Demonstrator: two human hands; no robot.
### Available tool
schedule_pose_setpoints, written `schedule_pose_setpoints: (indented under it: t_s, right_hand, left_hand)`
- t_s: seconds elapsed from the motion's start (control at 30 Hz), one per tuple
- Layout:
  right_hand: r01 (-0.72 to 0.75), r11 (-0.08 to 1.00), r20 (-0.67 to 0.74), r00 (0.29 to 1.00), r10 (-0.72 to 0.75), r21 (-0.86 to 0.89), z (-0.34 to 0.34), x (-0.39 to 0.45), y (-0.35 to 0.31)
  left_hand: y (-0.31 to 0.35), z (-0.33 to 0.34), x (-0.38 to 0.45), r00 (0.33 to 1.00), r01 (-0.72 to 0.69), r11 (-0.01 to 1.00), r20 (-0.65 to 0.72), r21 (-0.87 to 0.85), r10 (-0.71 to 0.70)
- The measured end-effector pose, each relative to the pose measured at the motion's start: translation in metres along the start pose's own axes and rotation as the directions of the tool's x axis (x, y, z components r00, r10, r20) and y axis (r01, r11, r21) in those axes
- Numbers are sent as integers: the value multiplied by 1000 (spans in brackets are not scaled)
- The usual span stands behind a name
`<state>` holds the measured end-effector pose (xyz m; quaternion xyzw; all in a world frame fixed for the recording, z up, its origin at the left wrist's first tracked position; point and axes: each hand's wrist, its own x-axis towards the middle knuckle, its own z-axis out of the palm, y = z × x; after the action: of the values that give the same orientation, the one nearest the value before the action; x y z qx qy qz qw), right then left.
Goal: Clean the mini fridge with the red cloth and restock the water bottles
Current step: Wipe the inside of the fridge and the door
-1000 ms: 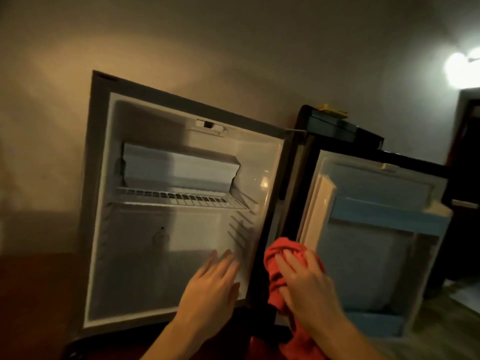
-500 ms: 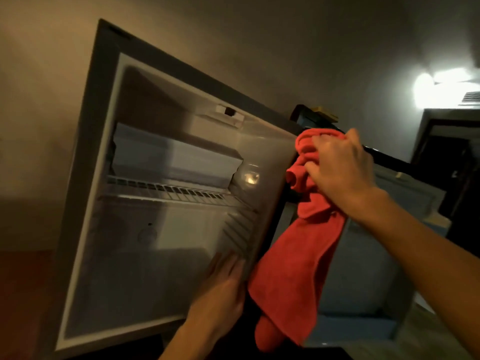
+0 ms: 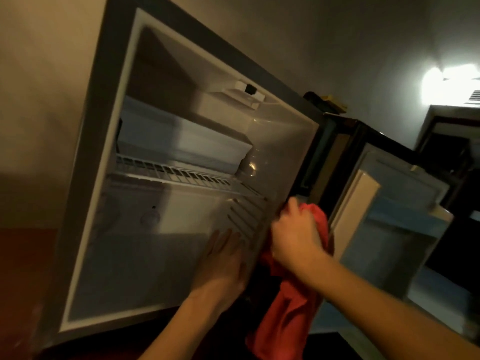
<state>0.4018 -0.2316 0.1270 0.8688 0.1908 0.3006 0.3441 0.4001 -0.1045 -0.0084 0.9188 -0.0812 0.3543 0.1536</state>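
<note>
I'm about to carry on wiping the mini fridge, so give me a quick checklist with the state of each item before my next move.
1. Grey mini fridge door open wide: ok; white-lined door swung to the right.
2. Red cloth in grip: ok; right hand holds it bunched at the cabinet's right front edge, the rest hanging below.
3. Fridge steadied: ok; left hand lies flat, fingers straight, by the right inner wall.
4. Interior free of bottles: ok; white wire shelf and the floor hold none.
5. Water bottles ready for restocking: cannot tell; none in view.
6. Surfaces already clean: cannot tell; too dim and blurred.
</note>
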Motion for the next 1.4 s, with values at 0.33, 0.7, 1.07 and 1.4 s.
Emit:
schedule_pose_setpoints:
  t_s: [0.33, 0.7, 1.07, 1.4]
  right_hand:
    - [222, 974, 88, 972, -217, -48, 77, -61, -55]
    - [377, 923, 150, 920, -363, -81, 120, -86, -89]
    - [73, 997, -344, 937, -57, 36, 3, -12, 60]
    - [-159, 987, -441, 885, 150, 18, -60, 49, 140]
  left_hand:
    - [15, 13, -21, 998, 56, 996, 43, -63, -53]
    - [15, 15, -36, 998, 48, 999, 36, -10, -47]
    - [23, 4, -15, 999, 34, 999, -30, -3, -34]
    - [21, 15, -16, 999, 35, 999, -18, -16, -35]
